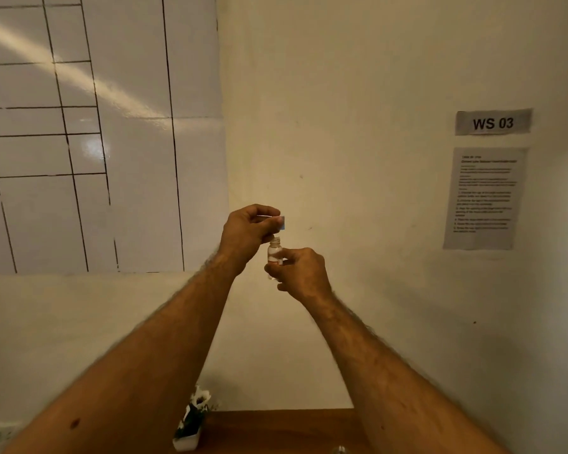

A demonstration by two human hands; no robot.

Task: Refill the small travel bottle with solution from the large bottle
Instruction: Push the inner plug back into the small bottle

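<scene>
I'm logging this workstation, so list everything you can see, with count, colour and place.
small travel bottle: one, clear, neck open, held up at centre
cap: one, pale blue-white, just above the bottle
WS 03 sign: one, grey, right wall
instruction sheet: one, grey, under the sign
tiled wall: one, white, left
potted plant: one, white pot, bottom edge
wooden table: one, brown, bottom
left hand: holds cap
right hand: holds bottle
</scene>
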